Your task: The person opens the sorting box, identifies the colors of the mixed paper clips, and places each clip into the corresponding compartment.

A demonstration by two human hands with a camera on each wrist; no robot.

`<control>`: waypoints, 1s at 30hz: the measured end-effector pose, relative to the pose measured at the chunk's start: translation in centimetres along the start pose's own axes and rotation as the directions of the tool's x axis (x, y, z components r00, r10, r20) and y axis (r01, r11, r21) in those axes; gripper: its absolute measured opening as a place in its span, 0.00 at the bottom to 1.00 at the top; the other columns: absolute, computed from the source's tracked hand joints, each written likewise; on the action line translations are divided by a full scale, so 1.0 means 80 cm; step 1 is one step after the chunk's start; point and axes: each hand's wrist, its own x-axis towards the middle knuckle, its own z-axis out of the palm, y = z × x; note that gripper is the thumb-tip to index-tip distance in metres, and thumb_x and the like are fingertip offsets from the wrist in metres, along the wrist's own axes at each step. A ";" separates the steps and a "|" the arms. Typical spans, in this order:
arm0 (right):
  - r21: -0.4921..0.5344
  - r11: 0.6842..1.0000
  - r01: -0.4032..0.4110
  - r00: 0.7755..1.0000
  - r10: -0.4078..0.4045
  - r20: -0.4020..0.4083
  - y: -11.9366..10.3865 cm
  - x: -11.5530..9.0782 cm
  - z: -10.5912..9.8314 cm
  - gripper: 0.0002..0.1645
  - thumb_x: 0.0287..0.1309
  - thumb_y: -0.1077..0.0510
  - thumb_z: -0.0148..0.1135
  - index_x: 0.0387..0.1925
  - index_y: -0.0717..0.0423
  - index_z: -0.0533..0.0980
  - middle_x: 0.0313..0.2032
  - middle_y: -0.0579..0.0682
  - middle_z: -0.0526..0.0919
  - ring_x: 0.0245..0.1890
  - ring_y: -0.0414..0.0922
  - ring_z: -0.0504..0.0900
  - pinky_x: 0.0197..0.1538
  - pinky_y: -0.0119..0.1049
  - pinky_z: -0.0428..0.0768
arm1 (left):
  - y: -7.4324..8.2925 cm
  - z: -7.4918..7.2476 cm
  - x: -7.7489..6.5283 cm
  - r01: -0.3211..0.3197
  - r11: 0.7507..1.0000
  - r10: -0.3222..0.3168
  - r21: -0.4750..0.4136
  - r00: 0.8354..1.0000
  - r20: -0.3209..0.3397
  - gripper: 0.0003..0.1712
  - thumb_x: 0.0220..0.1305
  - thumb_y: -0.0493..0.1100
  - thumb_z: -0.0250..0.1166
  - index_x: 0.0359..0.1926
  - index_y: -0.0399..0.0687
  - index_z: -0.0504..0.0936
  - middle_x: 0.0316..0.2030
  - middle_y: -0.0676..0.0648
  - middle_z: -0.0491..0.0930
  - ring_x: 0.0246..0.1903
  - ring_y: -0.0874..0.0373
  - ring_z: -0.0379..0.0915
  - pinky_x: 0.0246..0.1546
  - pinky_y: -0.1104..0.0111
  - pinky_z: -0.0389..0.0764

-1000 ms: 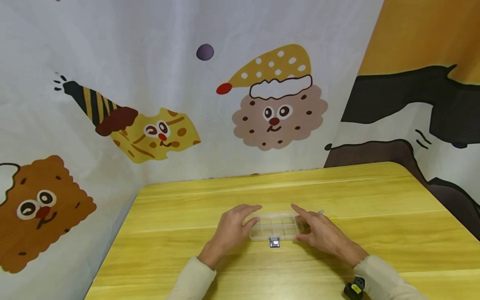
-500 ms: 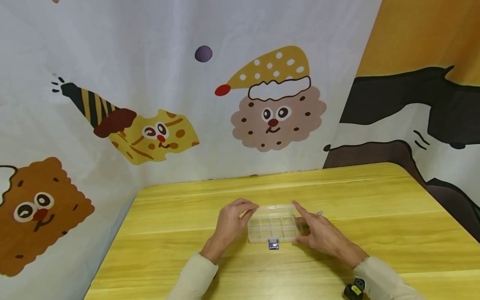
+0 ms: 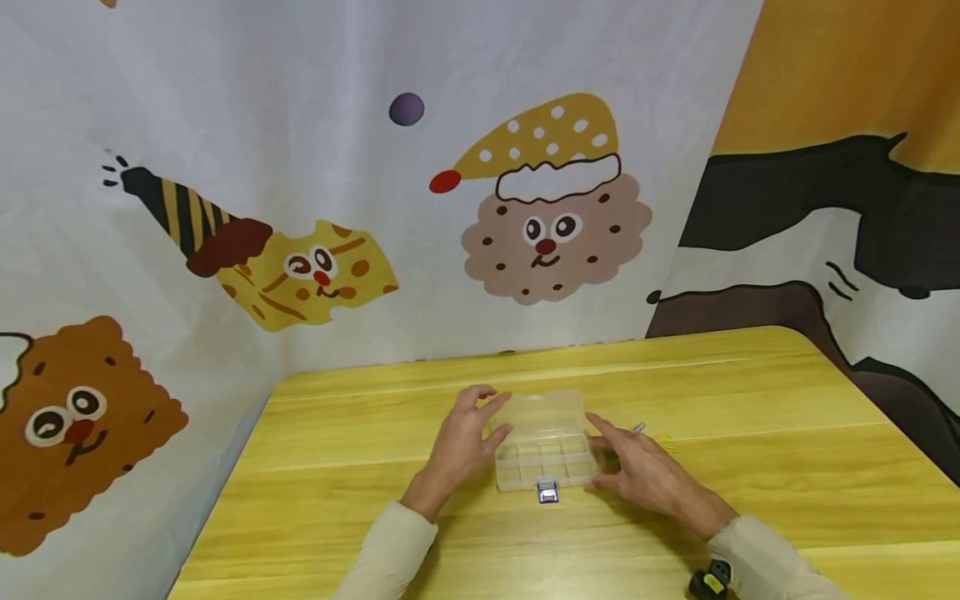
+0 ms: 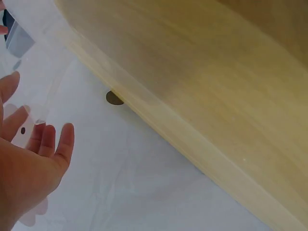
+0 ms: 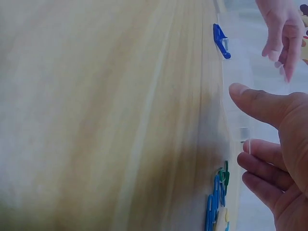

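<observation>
A clear plastic compartment box sits on the table, its transparent lid raised and tipped back at the far side. The blue latch projects from the front edge, and the small compartments look bare. My left hand is at the left edge of the lid, thumb and index finger spread apart. In the left wrist view its fingertips overlap the see-through plastic. My right hand holds the box's right end, thumb at the front corner and the other fingers farther back, partly hidden.
Blue paper clips and a green paper clip lie on the wood table beyond my right hand. A black object with a yellow patch is by the right sleeve. A cartoon-printed curtain hangs behind the table.
The lid has swung up and back from lying low over the box. My left hand has moved away from me with it, and its fingers have spread; the right hand has stayed put.
</observation>
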 end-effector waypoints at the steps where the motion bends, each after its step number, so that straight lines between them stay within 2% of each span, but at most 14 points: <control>1: -0.002 1.000 -0.001 1.000 0.001 0.004 0.000 0.000 0.000 0.57 0.46 0.52 0.80 0.73 0.62 0.58 0.51 0.55 0.86 0.59 0.58 0.78 0.59 0.56 0.75 | -0.001 0.000 0.000 0.005 1.000 -0.005 0.009 1.000 0.020 0.28 0.63 0.44 0.70 0.63 0.43 0.78 0.56 0.41 0.76 0.58 0.48 0.71 0.55 0.58 0.78; 5: -0.016 1.000 0.002 1.000 -0.002 0.008 -0.002 0.001 -0.001 0.55 0.46 0.52 0.79 0.72 0.63 0.61 0.51 0.55 0.86 0.58 0.57 0.79 0.58 0.55 0.76 | -0.004 -0.001 0.000 0.025 0.999 -0.030 0.046 0.994 0.106 0.34 0.65 0.48 0.69 0.67 0.38 0.72 0.62 0.40 0.73 0.63 0.47 0.67 0.62 0.56 0.73; 8: -0.028 1.000 0.000 1.000 0.000 0.007 -0.003 0.001 -0.001 0.55 0.46 0.51 0.79 0.71 0.64 0.62 0.51 0.55 0.86 0.57 0.57 0.80 0.57 0.54 0.77 | -0.005 -0.002 -0.001 0.059 0.997 -0.065 0.040 0.981 0.183 0.38 0.65 0.49 0.68 0.70 0.36 0.67 0.68 0.38 0.67 0.69 0.45 0.62 0.66 0.54 0.68; 12: -0.035 0.999 0.002 1.000 -0.001 0.005 -0.003 0.001 -0.002 0.54 0.47 0.51 0.79 0.70 0.63 0.62 0.51 0.54 0.86 0.57 0.57 0.80 0.57 0.55 0.77 | -0.005 -0.003 -0.004 0.134 0.991 -0.126 -0.006 0.942 0.312 0.44 0.67 0.52 0.66 0.75 0.39 0.58 0.75 0.38 0.54 0.75 0.45 0.49 0.72 0.52 0.56; 15: -0.034 0.999 0.006 1.000 -0.005 0.005 -0.003 0.001 -0.003 0.53 0.47 0.50 0.79 0.70 0.64 0.64 0.50 0.53 0.86 0.56 0.57 0.80 0.56 0.55 0.78 | -0.006 -0.003 -0.006 0.171 0.985 -0.150 -0.024 0.913 0.379 0.45 0.69 0.55 0.63 0.77 0.42 0.54 0.77 0.40 0.47 0.77 0.46 0.41 0.74 0.51 0.49; 22: -0.028 1.000 0.001 1.000 -0.001 0.010 -0.002 0.002 -0.002 0.53 0.46 0.51 0.79 0.70 0.64 0.63 0.50 0.53 0.86 0.56 0.56 0.80 0.56 0.54 0.78 | -0.006 -0.004 -0.010 0.200 0.979 -0.168 -0.028 0.883 0.439 0.45 0.71 0.58 0.59 0.78 0.44 0.51 0.78 0.40 0.42 0.78 0.48 0.36 0.75 0.51 0.44; 30: -0.016 1.000 0.007 1.000 -0.007 0.019 -0.003 0.003 -0.004 0.52 0.47 0.51 0.79 0.69 0.65 0.64 0.51 0.54 0.86 0.57 0.57 0.80 0.57 0.55 0.77 | -0.011 -0.004 -0.016 0.239 0.969 -0.184 -0.057 0.859 0.478 0.45 0.71 0.60 0.58 0.77 0.44 0.53 0.77 0.41 0.47 0.77 0.48 0.39 0.75 0.53 0.45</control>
